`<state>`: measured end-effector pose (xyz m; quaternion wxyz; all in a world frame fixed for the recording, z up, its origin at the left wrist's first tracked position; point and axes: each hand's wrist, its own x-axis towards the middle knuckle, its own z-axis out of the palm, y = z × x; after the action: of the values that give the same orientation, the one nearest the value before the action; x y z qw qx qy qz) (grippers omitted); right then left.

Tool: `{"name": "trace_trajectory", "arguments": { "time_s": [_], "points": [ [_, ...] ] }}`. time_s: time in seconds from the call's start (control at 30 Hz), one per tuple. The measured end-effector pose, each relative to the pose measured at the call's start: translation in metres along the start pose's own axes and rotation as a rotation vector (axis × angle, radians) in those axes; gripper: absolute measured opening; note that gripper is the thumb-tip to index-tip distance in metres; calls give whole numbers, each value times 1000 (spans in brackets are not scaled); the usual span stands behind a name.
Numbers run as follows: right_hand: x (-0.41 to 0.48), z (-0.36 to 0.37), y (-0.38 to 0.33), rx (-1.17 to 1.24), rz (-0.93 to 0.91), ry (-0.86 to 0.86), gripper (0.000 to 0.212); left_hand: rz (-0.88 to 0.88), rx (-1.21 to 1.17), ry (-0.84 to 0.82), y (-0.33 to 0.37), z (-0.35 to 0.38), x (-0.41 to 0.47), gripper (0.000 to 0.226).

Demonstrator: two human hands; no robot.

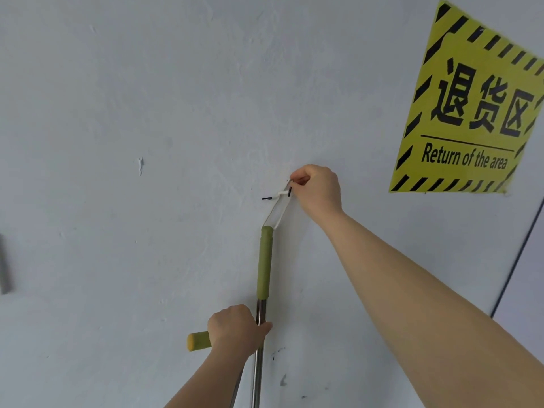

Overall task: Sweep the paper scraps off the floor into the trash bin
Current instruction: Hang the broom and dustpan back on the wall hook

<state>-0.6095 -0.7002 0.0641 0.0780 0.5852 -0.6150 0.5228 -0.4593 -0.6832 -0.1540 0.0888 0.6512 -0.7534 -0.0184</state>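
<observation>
I face a white wall. A metal pole with a green grip (265, 260) stands upright against it, a white strap loop (278, 209) at its top. My right hand (316, 191) pinches the top of that loop at a small wall hook (276, 195) with black tips. My left hand (235, 329) is closed around the metal pole and a second handle with a green-yellow end (197, 340) that sticks out to the left. No paper scraps, floor or trash bin are in view.
A yellow sign (468, 113) with black hazard stripes, reading "Return of the area", is stuck on the wall at the upper right. A dark line (518, 254) runs down the wall at the right. A grey object (4, 263) shows at the left edge.
</observation>
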Motion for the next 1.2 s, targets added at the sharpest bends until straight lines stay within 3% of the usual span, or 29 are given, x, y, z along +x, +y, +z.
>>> {"name": "trace_trajectory", "arguments": {
  "time_s": [0.37,0.73,0.9,1.03,1.2],
  "points": [
    [-11,6,3,206,111,36,6,49,-11,-41,1,4,1,55],
    [-35,0,4,172,195,-71,12,158,-36,-101,-12,-2,-1,24],
    [-52,-8,2,137,232,-90,26,207,-26,-21,-23,1,-7,20],
    [-67,-17,0,101,277,-98,16,243,0,53,-38,-1,-17,5],
    [-91,-30,-16,93,318,-78,27,239,-69,92,-66,-18,-33,27]
  ]
}}
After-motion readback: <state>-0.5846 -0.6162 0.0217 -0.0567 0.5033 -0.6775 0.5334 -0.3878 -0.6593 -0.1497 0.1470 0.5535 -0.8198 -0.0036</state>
